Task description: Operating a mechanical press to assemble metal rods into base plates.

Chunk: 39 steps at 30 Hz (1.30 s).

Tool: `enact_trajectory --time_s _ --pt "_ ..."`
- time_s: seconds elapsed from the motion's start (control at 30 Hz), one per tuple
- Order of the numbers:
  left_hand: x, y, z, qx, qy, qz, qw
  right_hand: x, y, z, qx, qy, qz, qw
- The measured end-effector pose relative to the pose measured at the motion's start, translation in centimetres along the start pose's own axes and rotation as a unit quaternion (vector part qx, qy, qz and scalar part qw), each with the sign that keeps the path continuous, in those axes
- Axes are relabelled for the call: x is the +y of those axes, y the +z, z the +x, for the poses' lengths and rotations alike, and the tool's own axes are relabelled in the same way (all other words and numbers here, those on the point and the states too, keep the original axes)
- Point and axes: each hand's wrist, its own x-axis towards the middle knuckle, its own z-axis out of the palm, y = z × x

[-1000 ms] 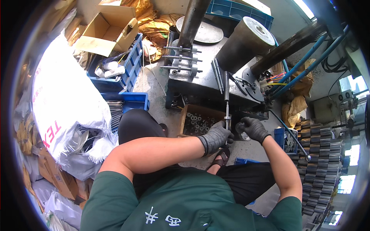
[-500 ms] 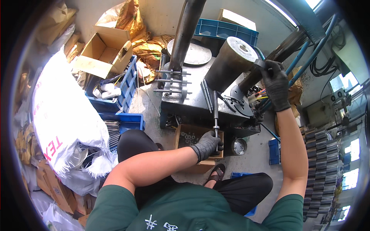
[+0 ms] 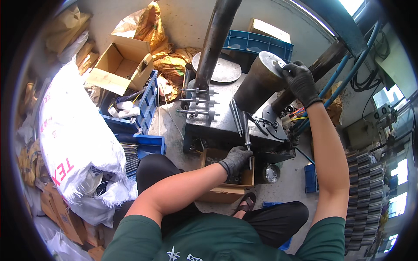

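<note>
My left hand (image 3: 238, 160), in a dark grey work glove, is closed round the lower part of a slim metal shaft (image 3: 247, 130) with a collar on it. The shaft stands tilted before the front edge of a steel machine table (image 3: 209, 126). My right hand (image 3: 300, 82), gloved alike, has its fingers bent at the rim of the pale top face of a large dark metal cylinder (image 3: 257, 85). What those fingers pinch, if anything, is hidden. Two thin metal rods (image 3: 236, 116) lie on the table beside the shaft, and a curved slotted plate (image 3: 271, 122) lies to their right.
Three shafts with discs (image 3: 200, 102) sit by a thick post (image 3: 215, 48) at the table's left. A cardboard box of metal rings (image 3: 210, 158) and a round metal tin (image 3: 271, 174) stand below. Blue crates (image 3: 150, 98) and a white sack (image 3: 82, 135) stand left; blue hoses (image 3: 348, 69) right.
My right hand has moved left and slightly down, onto the cylinder's top rim; the flat grey piece it held no longer shows. My left hand has shifted slightly right with the shaft.
</note>
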Motion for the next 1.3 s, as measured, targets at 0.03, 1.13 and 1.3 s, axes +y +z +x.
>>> enact_trajectory --time_s 0.03,1.13,1.3 --pt "0.1 0.0 0.1 0.001 -0.008 0.0 1.0 -0.2 0.3 0.5 0.001 0.001 0.0 1.0" --pt "16.2 1.0 -3.8 -0.065 0.481 0.01 0.875 4.1 -19.4 -32.4 -0.028 0.156 -0.091 0.983" --pt "25.9 2.5 0.6 0.02 0.572 0.012 0.82 8.0 -18.5 -26.3 0.117 0.079 -0.137 0.98"
